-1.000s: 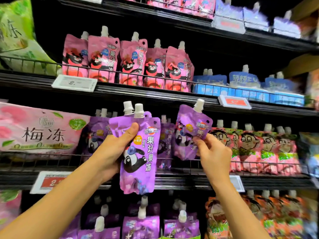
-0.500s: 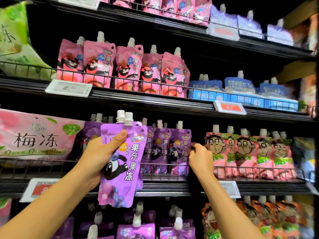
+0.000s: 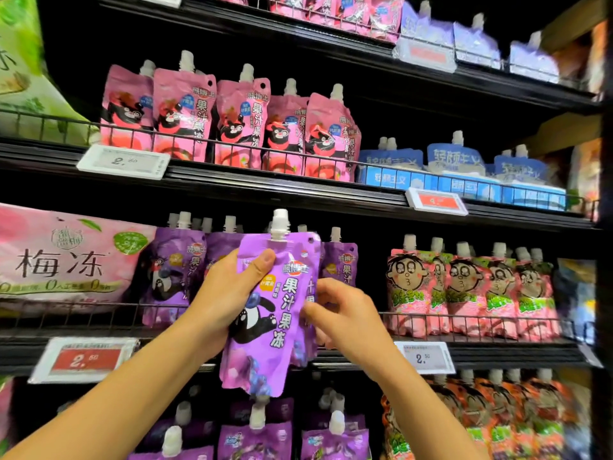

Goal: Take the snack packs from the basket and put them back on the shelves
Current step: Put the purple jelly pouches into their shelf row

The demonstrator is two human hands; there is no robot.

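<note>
My left hand [image 3: 222, 293] grips purple spouted jelly packs [image 3: 275, 313] in front of the middle shelf, thumb across the top of the front pack. A second purple pack shows just behind its right edge. My right hand [image 3: 346, 315] pinches that right edge with thumb and curled fingers. Behind them a row of the same purple packs [image 3: 175, 273] stands upright behind the wire rail [image 3: 99, 308] of the middle shelf. The basket is out of view.
Pink bear packs [image 3: 238, 124] and blue packs [image 3: 454, 161] fill the shelf above. Pink cartoon-face packs [image 3: 464, 287] stand right of the purple row, and a large pink bag [image 3: 63, 257] lies on the left. More purple packs [image 3: 255, 436] sit on the shelf below.
My right hand set a purple pack into the shelf row, let go, and came back to the packs in my left hand. My left hand shifted those packs rightward.
</note>
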